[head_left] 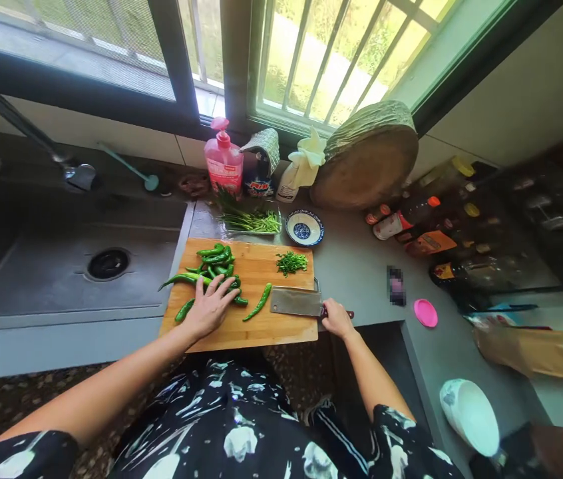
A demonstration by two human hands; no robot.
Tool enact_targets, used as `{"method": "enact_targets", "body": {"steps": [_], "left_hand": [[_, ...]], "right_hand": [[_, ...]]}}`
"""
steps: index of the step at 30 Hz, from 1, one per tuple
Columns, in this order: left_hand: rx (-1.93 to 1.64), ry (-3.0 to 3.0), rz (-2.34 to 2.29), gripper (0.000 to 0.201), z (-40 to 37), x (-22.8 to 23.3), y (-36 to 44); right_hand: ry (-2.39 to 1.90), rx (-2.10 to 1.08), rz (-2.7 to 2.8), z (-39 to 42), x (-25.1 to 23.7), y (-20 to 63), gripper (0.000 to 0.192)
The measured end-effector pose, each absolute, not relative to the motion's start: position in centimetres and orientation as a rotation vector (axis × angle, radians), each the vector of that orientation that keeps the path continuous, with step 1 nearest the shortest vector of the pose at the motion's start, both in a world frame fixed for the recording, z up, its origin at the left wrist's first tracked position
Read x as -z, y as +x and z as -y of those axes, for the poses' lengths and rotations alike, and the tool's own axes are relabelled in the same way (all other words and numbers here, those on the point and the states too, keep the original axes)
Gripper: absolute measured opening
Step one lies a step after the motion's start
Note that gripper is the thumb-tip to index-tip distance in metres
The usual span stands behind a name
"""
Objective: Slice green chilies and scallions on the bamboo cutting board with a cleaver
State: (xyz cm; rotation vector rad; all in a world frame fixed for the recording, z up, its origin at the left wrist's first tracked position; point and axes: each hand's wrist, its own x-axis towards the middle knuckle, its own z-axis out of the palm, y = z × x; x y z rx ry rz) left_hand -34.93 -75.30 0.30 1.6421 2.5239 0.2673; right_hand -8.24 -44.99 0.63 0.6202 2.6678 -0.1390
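Observation:
My left hand [210,307] rests with its fingers spread on a heap of green chili peppers [216,258] at the left of the wooden cutting board [256,336]. One single green pepper [258,303] lies apart, between that hand and the blade. My right hand [337,318] is wrapped round the dark handle of a cleaver [295,301]. The cleaver's broad blade lies over the right part of the board, pointing left. Behind the blade sits a small pile of chopped greens [291,263].
A sink [62,266] with a faucet [78,176] is at left. Behind the board stand a tray of green stalks [254,221], a blue-and-white dish [304,228] and a pink pump bottle [224,163]. Sauce bottles [401,223], a pink lid [426,313] and a white bowl [470,416] are to the right.

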Motion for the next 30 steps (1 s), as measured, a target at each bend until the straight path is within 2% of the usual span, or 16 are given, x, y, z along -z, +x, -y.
{"method": "enact_targets", "body": {"steps": [5, 12, 20, 24, 27, 30], "left_hand": [[-0.115, 1.474, -2.496, 0.034, 72.1, -0.6, -30.8], [-0.154, 1.398, -2.570, 0.024, 69.8, -1.4, -29.3], [-0.116, 0.843, -2.506, 0.024, 64.1, -0.6, -26.8], [-0.129, 0.878, -2.527, 0.021, 64.9, -2.1, -29.2], [-0.059, 0.924, -2.680, 0.019, 68.0, -4.7, -34.3], [-0.012, 0.964, -2.643, 0.019, 70.9, -6.3, -40.2]], "right_hand": [[0.560, 0.333, -2.838, 43.1, -0.7, -6.2, 0.022], [0.689, 1.045, -2.815, 43.7, -2.3, -8.4, 0.017], [0.714, 1.266, -2.782, 44.8, -2.8, -10.6, 0.020], [0.779, 1.301, -2.762, 45.1, -2.5, -10.3, 0.020], [0.860, 1.324, -2.742, 45.7, -2.3, -10.4, 0.020], [0.899, 1.345, -2.706, 46.7, -2.3, -11.3, 0.016]]}}
